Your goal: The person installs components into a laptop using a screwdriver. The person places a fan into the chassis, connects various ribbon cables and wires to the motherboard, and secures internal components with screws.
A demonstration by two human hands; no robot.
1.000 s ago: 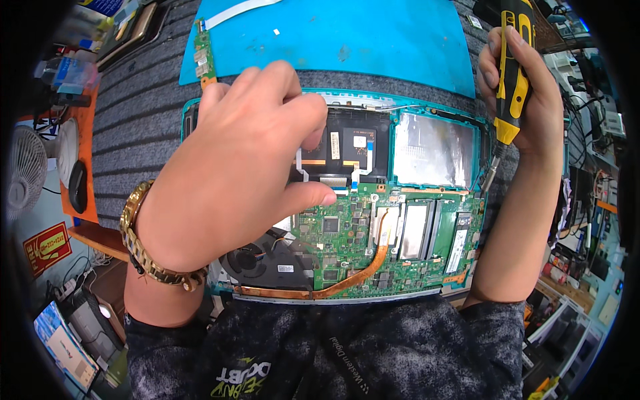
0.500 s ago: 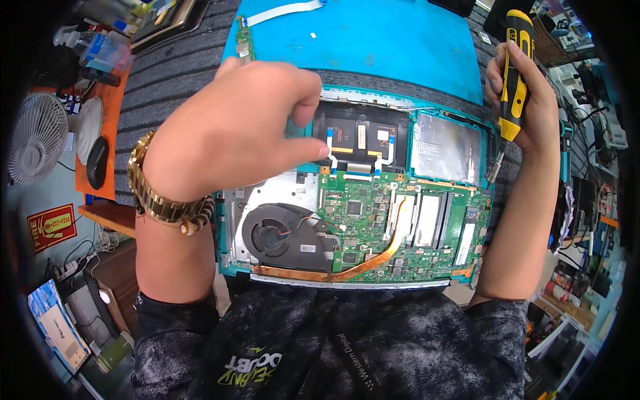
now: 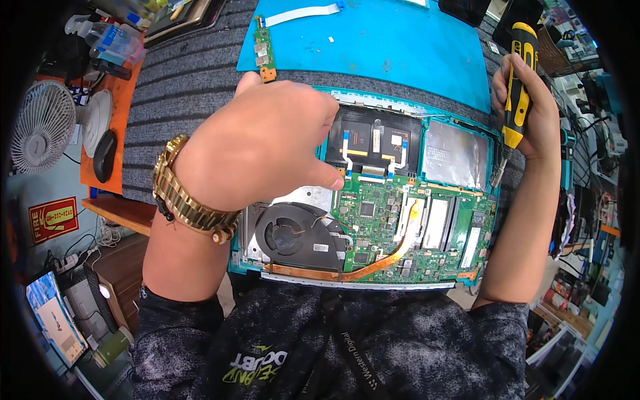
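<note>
An opened laptop base (image 3: 313,285) with a teal rim lies before me, its green circuit board (image 3: 363,230), black fan (image 3: 293,237) and copper heat pipe (image 3: 373,269) exposed. Over its upper left part hovers my left hand (image 3: 287,133), thumb stretched out near the board's upper left corner and apart from the curled index finger. Nothing shows in it; the other fingertips are partly hidden. My right hand (image 3: 537,100) is wrapped around a yellow and black screwdriver (image 3: 517,100), whose metal shaft points down beside the laptop's right edge. Flat white cables (image 3: 400,160) run from the touchpad area (image 3: 377,137).
Beyond the laptop lies a blue mat (image 3: 413,53) on ribbed grey cloth (image 3: 180,113). A small green circuit board (image 3: 264,50) with a white ribbon cable (image 3: 303,15) rests on the mat. At the left are a white fan (image 3: 43,127) and a spray bottle (image 3: 107,40).
My left hand has come slightly nearer to me over the laptop, uncovering more of the small circuit board. The whole view has shifted a little. My right hand still grips the screwdriver.
</note>
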